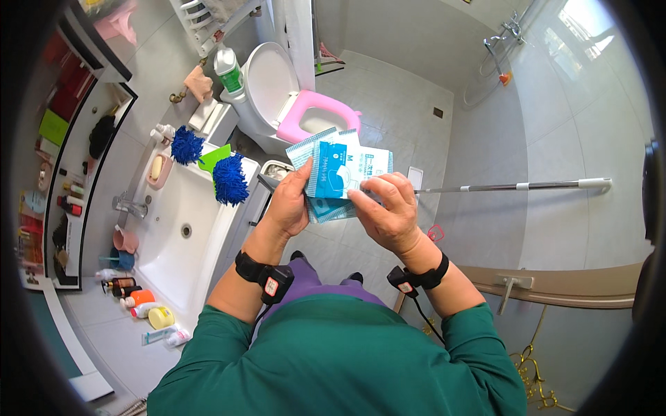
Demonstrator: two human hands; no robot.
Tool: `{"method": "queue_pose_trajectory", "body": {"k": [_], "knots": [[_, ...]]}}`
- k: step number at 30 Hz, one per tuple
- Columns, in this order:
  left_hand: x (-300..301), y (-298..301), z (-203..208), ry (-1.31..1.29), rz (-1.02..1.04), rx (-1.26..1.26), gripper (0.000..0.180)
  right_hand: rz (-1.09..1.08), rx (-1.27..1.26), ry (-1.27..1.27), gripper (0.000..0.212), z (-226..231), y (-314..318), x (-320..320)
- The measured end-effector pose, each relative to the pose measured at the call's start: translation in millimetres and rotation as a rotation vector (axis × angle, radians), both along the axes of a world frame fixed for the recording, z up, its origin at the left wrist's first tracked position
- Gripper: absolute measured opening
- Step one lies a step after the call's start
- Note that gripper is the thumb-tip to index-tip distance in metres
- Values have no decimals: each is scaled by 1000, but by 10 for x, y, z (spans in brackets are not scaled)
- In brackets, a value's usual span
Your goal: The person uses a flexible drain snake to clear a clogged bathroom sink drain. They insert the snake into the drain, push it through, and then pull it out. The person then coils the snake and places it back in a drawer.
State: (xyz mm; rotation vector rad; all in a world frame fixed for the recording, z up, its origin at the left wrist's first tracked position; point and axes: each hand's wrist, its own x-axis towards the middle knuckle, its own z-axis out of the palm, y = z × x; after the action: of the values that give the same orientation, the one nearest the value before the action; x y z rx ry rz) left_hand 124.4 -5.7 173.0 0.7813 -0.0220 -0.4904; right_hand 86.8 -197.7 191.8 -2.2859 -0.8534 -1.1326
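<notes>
Several flat blue-and-white sealed packets [333, 166] are fanned out in front of me. My left hand [288, 201] grips their left edge, thumb on the front and the other fingers behind. On the lower right side, my right hand [392, 215] has its curled fingers against the packets, fingertips touching the front one. Another blue packet [329, 208] shows partly beneath the stack. Both wrists wear black straps with small devices.
Left is a white sink [163, 253] with bottles along its edge; a blue shaggy duster [231, 180] lies across its rim. Ahead stands a toilet [267, 87] with a pink seat [302, 114]. A telescopic pole [517, 186] extends right; a door handle [510, 284] is nearby.
</notes>
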Motion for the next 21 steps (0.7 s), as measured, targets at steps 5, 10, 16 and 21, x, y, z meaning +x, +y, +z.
{"method": "queue_pose_trajectory", "body": {"k": [5, 10, 16, 21], "knots": [[-246, -46, 103, -57, 33, -70, 42, 74, -17, 40, 30, 90, -27, -70], [-410, -25, 72, -111, 62, 61, 37, 172, 151, 180, 31, 184, -192, -231], [-550, -7, 82, -91, 41, 0, 40, 120, 640, 777, 27, 166, -419, -344], [-679, -72, 116, -158, 56, 71, 41, 404, 853, 1100, 14, 115, -531, -323]]}}
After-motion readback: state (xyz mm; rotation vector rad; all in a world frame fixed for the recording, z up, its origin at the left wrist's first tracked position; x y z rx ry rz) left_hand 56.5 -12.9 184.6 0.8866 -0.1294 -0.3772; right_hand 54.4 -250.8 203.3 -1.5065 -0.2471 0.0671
